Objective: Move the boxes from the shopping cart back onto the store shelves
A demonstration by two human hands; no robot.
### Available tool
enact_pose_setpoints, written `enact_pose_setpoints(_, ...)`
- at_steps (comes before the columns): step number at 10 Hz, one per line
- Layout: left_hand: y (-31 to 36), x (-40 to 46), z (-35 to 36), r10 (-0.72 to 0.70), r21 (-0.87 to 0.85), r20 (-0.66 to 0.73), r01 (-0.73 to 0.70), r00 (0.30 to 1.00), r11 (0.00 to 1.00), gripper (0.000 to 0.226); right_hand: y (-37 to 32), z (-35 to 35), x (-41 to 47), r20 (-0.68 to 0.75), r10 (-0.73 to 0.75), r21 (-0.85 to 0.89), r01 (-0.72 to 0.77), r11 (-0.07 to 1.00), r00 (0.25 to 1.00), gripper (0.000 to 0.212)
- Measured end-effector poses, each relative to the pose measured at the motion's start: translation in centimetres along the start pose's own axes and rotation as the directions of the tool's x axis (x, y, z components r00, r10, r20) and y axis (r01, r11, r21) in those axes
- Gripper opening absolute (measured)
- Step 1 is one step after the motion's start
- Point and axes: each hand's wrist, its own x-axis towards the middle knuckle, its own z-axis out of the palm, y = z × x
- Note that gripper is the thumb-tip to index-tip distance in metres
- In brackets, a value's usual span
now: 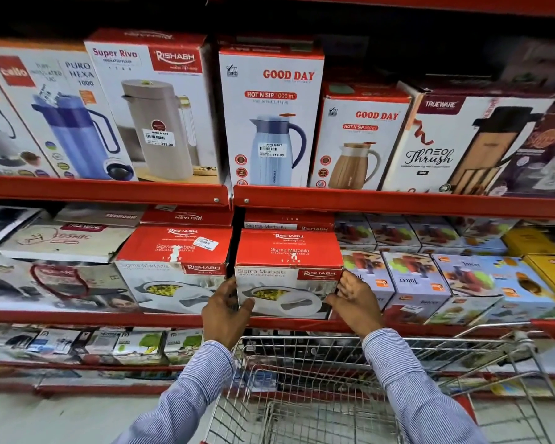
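Observation:
A red and white Sigma Marbella casserole box [287, 270] rests on the middle red shelf [161, 318], just right of the shelf upright. My left hand [226, 310] clasps its lower left corner, thumb across the front face. My right hand [354, 299] presses against its right side and lower right corner. A matching casserole box [173, 267] sits beside it on the left. Below my forearms stands the wire shopping cart [302, 379]; I see no box inside the visible part of its basket.
The top shelf [398, 203] holds upright flask and jug boxes. Juicer boxes [410, 283] crowd the casserole box's right side, and flat cookware boxes [55, 280] lie at the left. Small boxes fill the lower shelf [77, 363]. The cart's red handle [551, 330] is at right.

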Motion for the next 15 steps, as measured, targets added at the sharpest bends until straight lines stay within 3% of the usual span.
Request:
enact_pose_setpoints(1,0.1,0.0,-0.1,0.005,0.004,-0.023,-0.005,1.000,1.000,0.050,-0.5,-0.3,-0.2,0.003,-0.022,0.007,0.022,1.000,1.000,0.057)
enact_pose_setpoints(2,1.4,0.0,-1.0,-0.011,-0.120,-0.190,-0.012,0.982,0.993,0.037,-1.3,-0.7,-0.1,-0.098,-0.068,0.004,0.069,0.998,0.993,0.050)
enact_pose_setpoints(3,4.6,0.9,-3.0,0.059,-0.222,-0.308,-0.132,0.950,0.966,0.026,-3.9,-1.0,0.6,-0.256,-0.168,0.010,0.176,0.984,0.952,0.059)
enact_pose_setpoints(4,8.5,3.2,-5.2,0.191,-0.225,-0.362,-0.284,0.912,0.932,0.028,-8.6,-0.4,1.2,-0.256,-0.334,0.073,0.363,0.929,0.907,0.059)
enact_pose_setpoints(5,11.6,6.0,-6.6,0.275,-0.206,-0.328,-0.353,0.904,0.913,0.036,-12.4,0.8,3.0,-0.166,-0.408,0.065,0.423,0.904,0.898,0.063)
enact_pose_setpoints(6,13.2,7.8,-7.1,0.323,-0.155,-0.268,-0.372,0.908,0.915,0.051,-14.1,1.9,4.8,-0.106,-0.379,0.029,0.384,0.923,0.919,0.068)
enact_pose_setpoints(9,13.1,10.5,-6.3,0.282,-0.129,-0.096,-0.293,0.955,0.948,0.078,-14.9,1.7,5.9,-0.102,-0.326,-0.061,0.321,0.945,0.940,0.068)
enact_pose_setpoints(14,13.7,10.0,-6.8,0.297,-0.130,-0.082,-0.305,0.951,0.943,0.060,-14.6,1.5,6.7,-0.013,-0.296,-0.104,0.293,0.950,0.955,0.072)
enact_pose_setpoints(15,14.2,9.0,-7.1,0.334,-0.129,-0.131,-0.350,0.933,0.928,0.059,-14.3,0.8,5.9,-0.100,-0.293,-0.058,0.288,0.956,0.951,0.069)
